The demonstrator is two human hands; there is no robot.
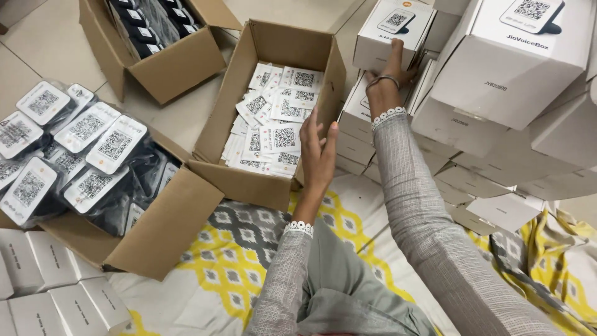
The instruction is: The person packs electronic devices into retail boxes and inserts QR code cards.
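**Right hand on a white box, left hand at the card carton**

The right hand (393,70) reached up to the stack of white boxes and rested its fingers on the front of one white box (387,31); whether they closed around it could not be told. The left hand (318,155) was open, fingers straight, touching the near right corner of the cardboard carton (261,186) that held white printed cards (273,118). A second carton (155,230) of black bagged devices sat to the left

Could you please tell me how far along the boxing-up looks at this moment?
Done: closed white cardboard boxes stacked lower left. In hand: right hand touches a white box atop the pile; left hand at the brown carton of printed cards. Left: many bagged black devices.
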